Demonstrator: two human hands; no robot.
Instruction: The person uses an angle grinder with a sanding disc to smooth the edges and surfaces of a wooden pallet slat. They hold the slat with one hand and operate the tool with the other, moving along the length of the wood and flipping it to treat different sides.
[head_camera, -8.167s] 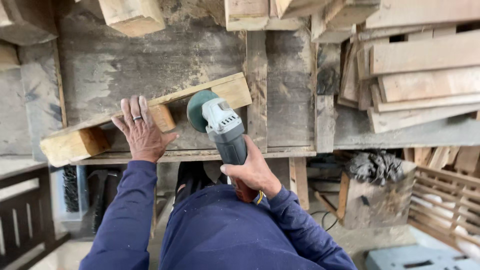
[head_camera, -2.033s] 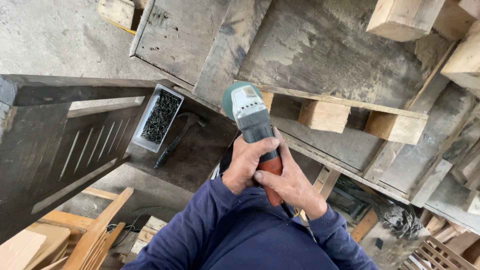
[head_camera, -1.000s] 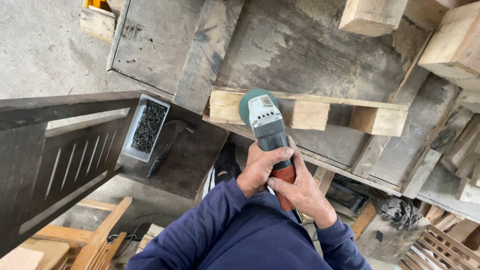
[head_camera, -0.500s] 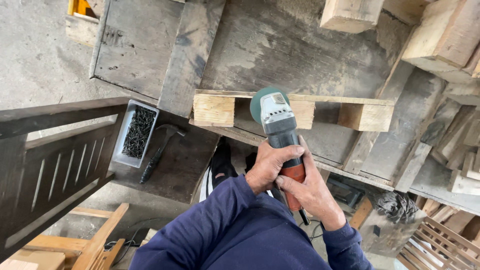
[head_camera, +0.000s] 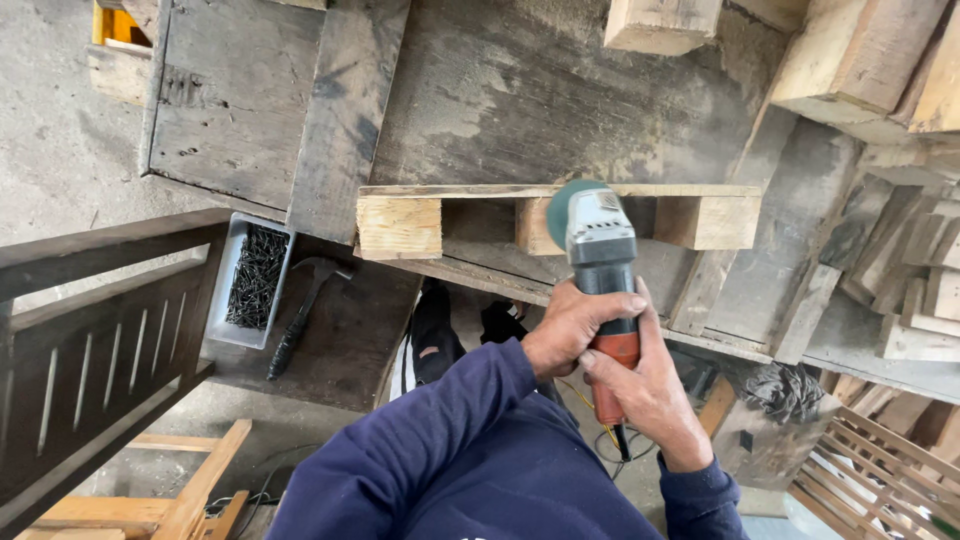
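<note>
Grey-and-orange angle grinder (head_camera: 601, 262) upright; green disc against pale wooden frame (head_camera: 560, 208)

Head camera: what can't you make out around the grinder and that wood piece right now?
- Angle grinder: the disc's contact with the wooden block assembly is hidden by the grinder head.
- Its rear grip: covered by the left hand and right hand.
- Middle block of the assembly: partly behind the grinder.
- Tray of nails: nails too small to tell apart.
- Stacked timber: cut off by the frame's top and right edges.
</note>
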